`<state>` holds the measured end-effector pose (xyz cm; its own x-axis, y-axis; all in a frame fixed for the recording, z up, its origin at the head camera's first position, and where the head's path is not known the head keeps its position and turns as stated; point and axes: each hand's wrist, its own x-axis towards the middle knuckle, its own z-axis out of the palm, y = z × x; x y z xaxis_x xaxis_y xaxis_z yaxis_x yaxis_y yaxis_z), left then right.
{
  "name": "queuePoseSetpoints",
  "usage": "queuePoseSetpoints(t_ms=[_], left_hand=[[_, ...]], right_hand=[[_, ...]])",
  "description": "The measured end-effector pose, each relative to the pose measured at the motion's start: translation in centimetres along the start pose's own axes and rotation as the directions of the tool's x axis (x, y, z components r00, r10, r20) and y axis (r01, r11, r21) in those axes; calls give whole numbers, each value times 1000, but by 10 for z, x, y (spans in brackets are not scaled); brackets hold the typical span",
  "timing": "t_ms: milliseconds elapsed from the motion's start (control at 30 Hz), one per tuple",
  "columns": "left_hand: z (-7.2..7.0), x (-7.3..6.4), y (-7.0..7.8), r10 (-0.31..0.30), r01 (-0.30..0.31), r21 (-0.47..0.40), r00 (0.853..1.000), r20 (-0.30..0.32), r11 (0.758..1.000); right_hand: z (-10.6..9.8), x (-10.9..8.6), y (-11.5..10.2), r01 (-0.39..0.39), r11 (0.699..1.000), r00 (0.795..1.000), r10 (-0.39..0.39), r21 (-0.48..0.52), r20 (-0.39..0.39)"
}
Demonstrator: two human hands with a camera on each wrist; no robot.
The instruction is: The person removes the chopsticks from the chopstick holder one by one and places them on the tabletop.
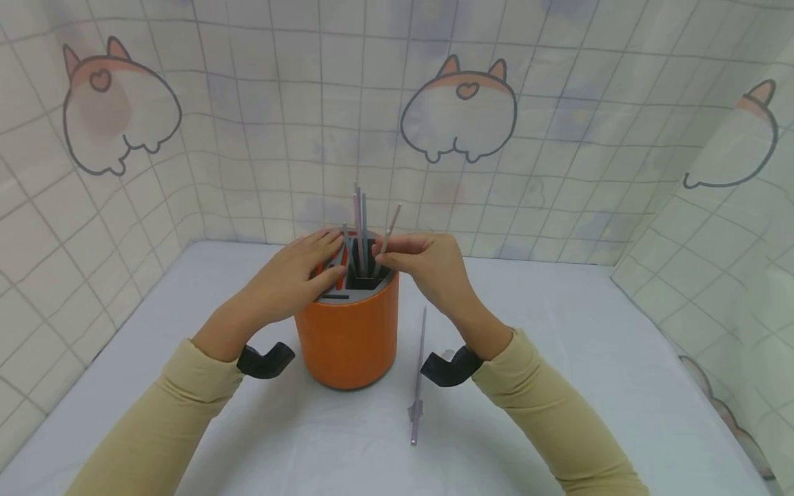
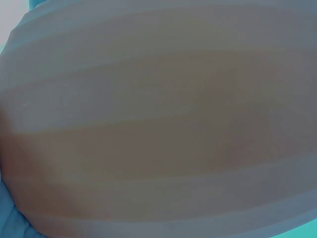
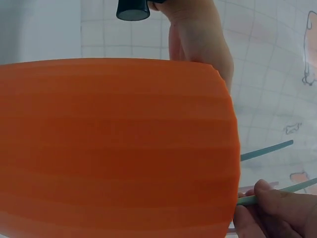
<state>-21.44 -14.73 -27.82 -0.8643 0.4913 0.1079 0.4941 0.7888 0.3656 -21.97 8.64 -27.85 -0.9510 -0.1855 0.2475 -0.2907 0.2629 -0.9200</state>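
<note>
An orange round holder [image 1: 347, 344] with a grey slotted top stands upright on the table. Several thin sticks [image 1: 364, 234] rise from the black compartment in its top. My right hand [image 1: 431, 265] pinches a thin pale stick [image 1: 393, 224] between thumb and fingers; its lower end goes down into that compartment. In the right wrist view the right hand [image 3: 280, 210] grips the stick beside the holder's rim. My left hand [image 1: 291, 275] rests on the left part of the top, fingers stretched over the slots. The holder's wall [image 2: 158, 148], blurred, fills the left wrist view.
One more thin stick [image 1: 418, 379] lies on the white-covered table [image 1: 558, 386], right of the holder and between the forearms. Behind the table hangs a gridded curtain [image 1: 558, 179] with cartoon animal prints. Each wrist carries a black camera mount [image 1: 451, 367].
</note>
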Motion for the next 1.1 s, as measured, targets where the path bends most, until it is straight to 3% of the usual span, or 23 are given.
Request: queuePoseSetpoints(t_ms=[167,333,467,700,833,933,1100], left_hand=[[1,0,-1,-2,2,3,1000,5,1000],[1,0,-2,0,0,11,1000,2,1000],[1,0,-2,3,-3,14,1000,-4,1000],[2,0,-3,0,0,17,1000,-5,1000],[2,0,-2,-1,1,15,1000,-2,1000],[1,0,-2,0,0,14,1000,0,1000],[1,1,-3,2,-2,16,1000,-5,1000]], right_hand=[[-5,-2,-10,33,999,999,-32,19,-39],[-14,-5,-27,154,987,984,-149,42,-99],[-23,-7,-40,274,958,951,-257,86,-170],[-39,-13,-60,461,870,870,-404,175,-282],[-47,-18,-70,520,813,836,-422,262,-350],[-55,-21,-78,539,778,823,-404,323,-399],[-71,-24,-89,520,722,835,-318,456,-449]])
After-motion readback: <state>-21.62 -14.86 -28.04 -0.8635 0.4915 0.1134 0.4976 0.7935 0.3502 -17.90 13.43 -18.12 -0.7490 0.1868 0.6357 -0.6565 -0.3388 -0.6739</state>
